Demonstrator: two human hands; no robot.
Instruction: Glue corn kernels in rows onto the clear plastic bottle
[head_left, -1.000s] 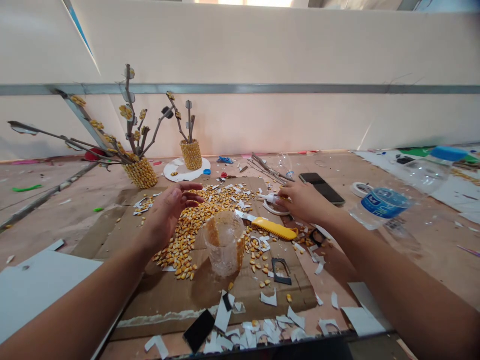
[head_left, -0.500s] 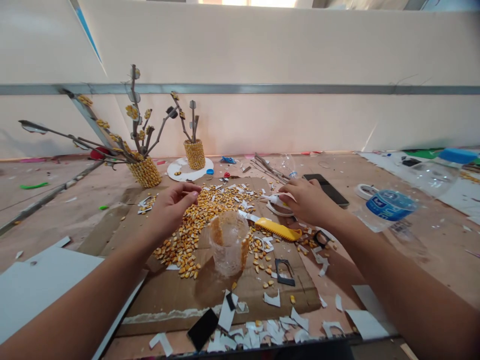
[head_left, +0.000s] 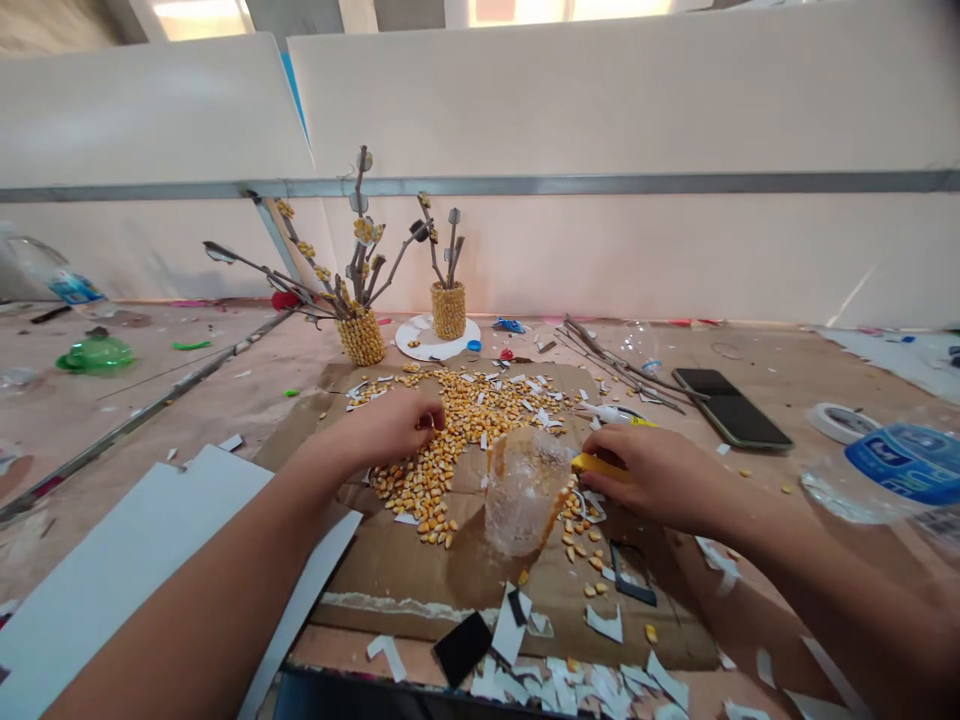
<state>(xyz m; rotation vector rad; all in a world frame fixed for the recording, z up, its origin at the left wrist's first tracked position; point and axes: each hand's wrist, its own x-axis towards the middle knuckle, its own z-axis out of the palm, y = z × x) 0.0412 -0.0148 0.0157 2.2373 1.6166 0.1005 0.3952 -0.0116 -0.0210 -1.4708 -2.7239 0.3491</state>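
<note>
Clear plastic cup, kernels edging it, seemingly scuffed

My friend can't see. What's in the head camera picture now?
A person's right hand holds a yellow handle beside a clear cup partly covered with corn kernels; the left hand is at loose kernels on cardboard. Behind, two kernel-covered pots hold twigs.

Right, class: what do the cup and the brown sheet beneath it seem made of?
Cup: probably clear plastic, glossy; it is see-through with bright glints, though glass isn't ruled out.
Brown sheet: cardboard, matt, judging by its creases and pale torn strip.
</note>
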